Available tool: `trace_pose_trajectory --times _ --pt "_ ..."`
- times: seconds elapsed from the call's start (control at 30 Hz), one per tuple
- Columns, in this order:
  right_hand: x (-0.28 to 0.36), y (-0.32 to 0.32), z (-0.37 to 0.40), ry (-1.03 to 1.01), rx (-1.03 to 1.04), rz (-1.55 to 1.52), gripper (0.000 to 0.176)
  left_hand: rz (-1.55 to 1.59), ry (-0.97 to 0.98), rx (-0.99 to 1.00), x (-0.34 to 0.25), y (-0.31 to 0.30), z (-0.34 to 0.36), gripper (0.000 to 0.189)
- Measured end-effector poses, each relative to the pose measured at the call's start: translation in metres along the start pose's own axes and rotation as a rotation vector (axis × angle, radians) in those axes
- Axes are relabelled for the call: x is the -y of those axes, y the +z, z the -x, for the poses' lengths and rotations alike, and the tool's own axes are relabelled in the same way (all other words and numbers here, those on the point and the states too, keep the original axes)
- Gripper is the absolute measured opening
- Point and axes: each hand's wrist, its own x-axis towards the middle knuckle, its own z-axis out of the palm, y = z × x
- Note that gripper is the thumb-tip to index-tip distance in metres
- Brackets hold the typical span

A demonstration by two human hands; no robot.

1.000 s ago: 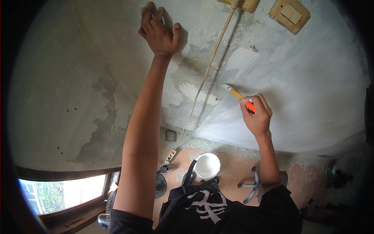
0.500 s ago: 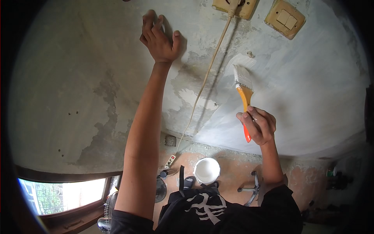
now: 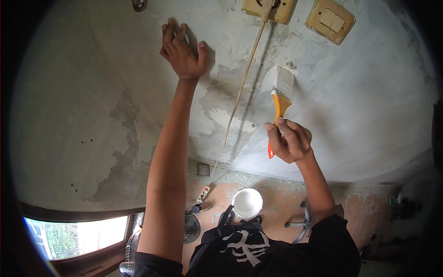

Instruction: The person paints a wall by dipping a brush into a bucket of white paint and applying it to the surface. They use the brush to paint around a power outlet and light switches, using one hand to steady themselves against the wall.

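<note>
My right hand (image 3: pixel 290 141) is closed around the yellow and orange handle of a paintbrush (image 3: pixel 279 106). White paint coats the bristles, which touch the wall (image 3: pixel 350 101) just below a small knob-like bump (image 3: pixel 290 65). Around and to the right of the brush the wall is whitened; to its left it is grey and patchy. High on the left part of the wall, my left hand (image 3: pixel 183 53) rests with its fingers spread and holds nothing.
A cable (image 3: pixel 244 85) hangs from a wall socket (image 3: pixel 277 10) between my hands, down to a power strip (image 3: pixel 203 194). Right of the socket is a light switch (image 3: pixel 331 21). A white bucket (image 3: pixel 247 203) stands on the floor near my feet. A window (image 3: pixel 78 235) is at lower left.
My right hand and the paintbrush have shifted left and slightly up along the wall. The left hand stays in place on the wall, while the view has shifted slightly.
</note>
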Motion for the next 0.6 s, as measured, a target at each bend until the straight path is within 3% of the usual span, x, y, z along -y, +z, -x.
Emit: trace_pose_trajectory --times 0.27,0.5,0.6 --pt "0.026 0.01 0.022 -0.002 0.1 -0.115 0.015 0.003 -0.001 -0.002 0.001 0.001 0.001 0.055" --pt "0.049 -0.002 0.045 0.043 0.337 -0.344 0.017 -0.001 0.013 0.053 0.0 -0.003 0.001 0.056" --pt "0.04 -0.012 0.028 0.129 0.164 -0.383 0.021 -0.002 0.002 0.0 0.001 0.001 0.001 0.057"
